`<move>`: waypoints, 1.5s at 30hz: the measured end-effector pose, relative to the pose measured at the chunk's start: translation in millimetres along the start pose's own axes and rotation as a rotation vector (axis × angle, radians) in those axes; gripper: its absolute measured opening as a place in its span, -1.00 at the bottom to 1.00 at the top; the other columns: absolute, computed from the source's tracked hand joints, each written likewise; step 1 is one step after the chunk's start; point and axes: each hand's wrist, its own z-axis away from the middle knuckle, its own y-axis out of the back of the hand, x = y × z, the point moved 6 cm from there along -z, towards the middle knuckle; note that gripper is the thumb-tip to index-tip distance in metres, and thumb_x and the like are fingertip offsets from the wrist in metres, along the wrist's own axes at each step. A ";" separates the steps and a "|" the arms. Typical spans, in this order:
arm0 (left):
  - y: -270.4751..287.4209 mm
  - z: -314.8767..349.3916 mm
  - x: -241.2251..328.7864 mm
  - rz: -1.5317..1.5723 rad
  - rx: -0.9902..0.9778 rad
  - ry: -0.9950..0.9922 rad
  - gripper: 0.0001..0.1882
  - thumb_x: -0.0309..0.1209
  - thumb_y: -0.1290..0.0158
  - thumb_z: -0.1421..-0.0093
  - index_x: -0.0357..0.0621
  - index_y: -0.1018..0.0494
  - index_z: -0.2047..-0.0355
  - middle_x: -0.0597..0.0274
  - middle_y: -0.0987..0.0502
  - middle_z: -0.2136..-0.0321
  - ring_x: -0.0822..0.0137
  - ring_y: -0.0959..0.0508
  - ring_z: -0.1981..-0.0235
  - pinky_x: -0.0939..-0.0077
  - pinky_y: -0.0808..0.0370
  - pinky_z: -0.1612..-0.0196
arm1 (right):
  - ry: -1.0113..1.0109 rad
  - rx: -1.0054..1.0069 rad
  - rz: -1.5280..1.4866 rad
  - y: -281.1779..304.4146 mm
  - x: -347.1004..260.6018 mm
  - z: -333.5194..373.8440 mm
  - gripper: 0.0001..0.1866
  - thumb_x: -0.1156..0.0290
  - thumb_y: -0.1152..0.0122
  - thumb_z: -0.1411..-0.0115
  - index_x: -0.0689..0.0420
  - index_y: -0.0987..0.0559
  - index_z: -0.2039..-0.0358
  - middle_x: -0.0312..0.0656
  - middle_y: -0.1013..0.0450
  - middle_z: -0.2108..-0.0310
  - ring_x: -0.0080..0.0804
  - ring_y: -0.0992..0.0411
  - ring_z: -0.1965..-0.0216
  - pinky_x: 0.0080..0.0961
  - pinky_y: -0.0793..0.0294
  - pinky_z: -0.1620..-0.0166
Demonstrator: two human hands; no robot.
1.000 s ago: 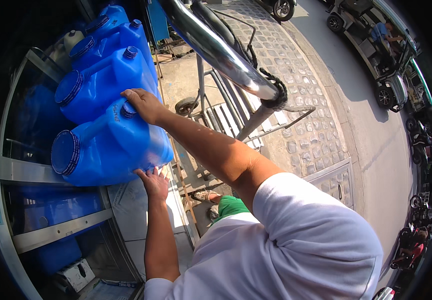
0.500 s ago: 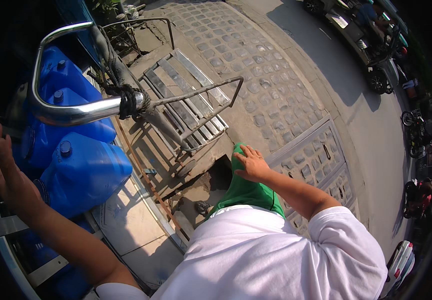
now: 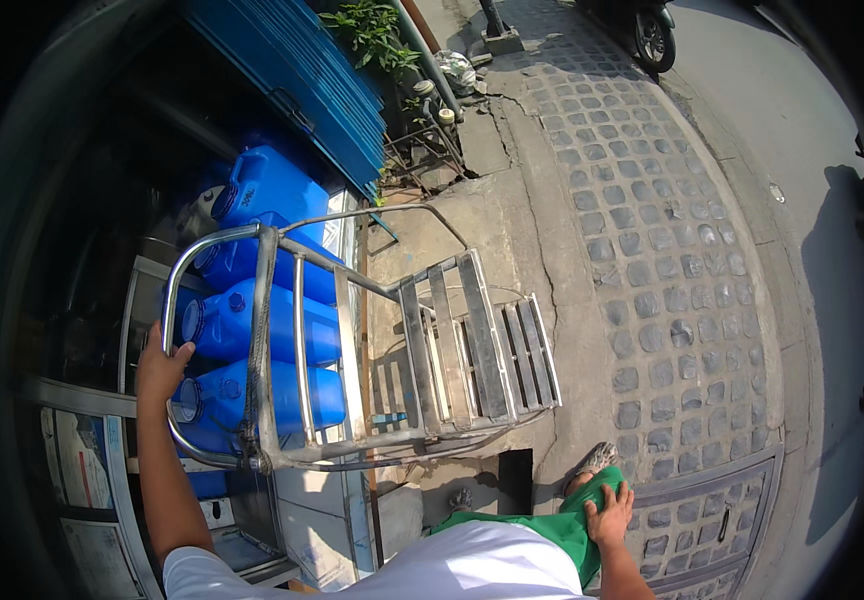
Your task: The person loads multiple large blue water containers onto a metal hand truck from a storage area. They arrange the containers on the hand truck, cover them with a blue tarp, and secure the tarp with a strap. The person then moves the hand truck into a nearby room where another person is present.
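Metal hand cart held by its bent handle, lying from nine o'clock to three

The hand cart (image 3: pixel 416 350) stands mid-view on the concrete pavement (image 3: pixel 492 205), between four blue jugs (image 3: pixel 277 190) toward ten o'clock and the cobbles (image 3: pixel 652 300) toward three. The left hand (image 3: pixel 162 372) is on the shiny handle (image 3: pixel 218 239) at nine o'clock, its fingers wrapped on the tube with the thumb on the inner side. The right hand (image 3: pixel 609 517), at five o'clock, rests on the green shorts (image 3: pixel 557 530) with fingers spread, away from the cart.

The frame looks like welded metal, so it should be stiff and hard to damage, with fair weight but no load to add to it. The polished tube may be slippery under a damp palm; the duller side rails would likely grip better. The handle's bend seems the best hold, giving most leverage, with a second hand on a rail for steering.

Its long axis runs almost level across the view: the handle points to nine o'clock, the slats (image 3: pixel 485 345) and base end to three. Seen from above, how far it leans cannot be told, and its wheels do not show.
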 end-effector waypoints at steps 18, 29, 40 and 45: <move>-10.0 6.9 -18.1 0.137 0.069 0.421 -0.48 0.08 -0.18 -0.12 -0.11 -0.51 0.16 0.07 -0.55 0.47 0.08 -0.56 0.42 0.15 -0.44 0.29 | 0.150 -0.362 0.419 306.7 -88.5 -205.0 -0.41 0.07 -0.25 -0.10 0.07 -0.48 -0.11 0.05 -0.47 -0.04 0.00 -0.44 -0.07 -0.21 -0.41 -0.12; -18.0 35.1 -40.3 0.130 0.299 0.577 -0.59 -0.04 -0.11 -0.25 -0.16 -0.53 0.19 0.15 -0.61 0.33 0.31 -0.56 0.29 0.40 -0.45 0.16 | 0.402 -0.419 0.576 376.4 -332.9 -411.0 -0.43 0.05 -0.21 -0.16 0.08 -0.47 -0.11 0.07 -0.48 -0.04 -0.02 -0.44 -0.08 -0.20 -0.42 -0.11; -34.0 -66.2 140.8 0.202 0.846 0.762 -0.46 -0.26 -0.10 -0.29 -0.19 -0.29 -0.22 0.06 -0.33 -0.21 0.24 -0.36 -0.18 0.35 -0.26 -0.22 | 0.582 -0.570 1.070 396.8 -558.4 -605.2 -0.43 0.01 -0.19 -0.18 0.04 -0.46 -0.13 0.02 -0.43 -0.10 -0.04 -0.38 -0.14 -0.17 -0.36 -0.17; -113.2 -243.2 227.2 0.487 0.701 0.492 -0.40 -0.29 -0.27 -0.14 -0.11 -0.34 -0.16 -0.03 -0.21 -0.27 0.07 -0.25 -0.27 0.17 -0.23 -0.27 | 0.919 -0.547 1.073 330.1 -765.4 -620.2 -0.44 0.04 -0.19 -0.20 0.07 -0.44 -0.13 0.01 -0.42 -0.10 -0.04 -0.38 -0.13 -0.17 -0.36 -0.17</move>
